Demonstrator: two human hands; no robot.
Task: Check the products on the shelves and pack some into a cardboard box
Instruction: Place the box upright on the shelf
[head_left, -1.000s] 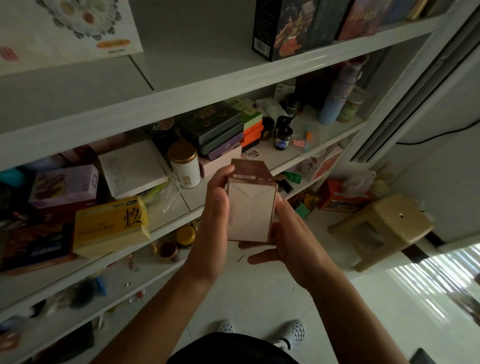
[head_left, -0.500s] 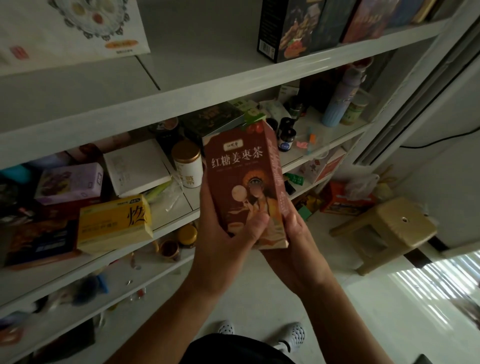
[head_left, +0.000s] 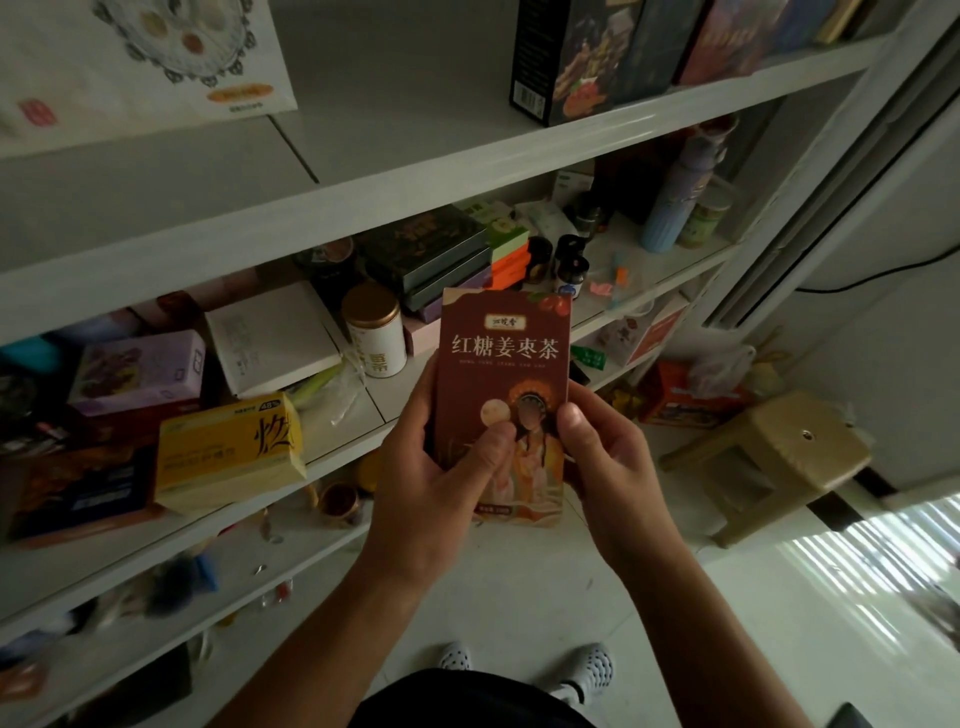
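Two hands hold a brown-red tea box (head_left: 503, 364) upright, front face toward the camera, before the white shelves (head_left: 467, 171). The left hand (head_left: 441, 483) wraps its left edge, thumb flat on the lower front. The right hand (head_left: 608, 462) pinches its right edge. Its upper half is free of fingers. Left of the box sit a gold-lidded tin (head_left: 375, 338) and a yellow carton (head_left: 228, 452); right of it stands a beige stool (head_left: 795, 441) on open floor (head_left: 519, 587).

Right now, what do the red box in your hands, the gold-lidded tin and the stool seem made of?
Red box: printed cardboard, matte, with crisp folded edges.
Tin: probably metal, white body, shiny gold lid.
Stool: likely moulded plastic, smooth tan surface, rounded edges.
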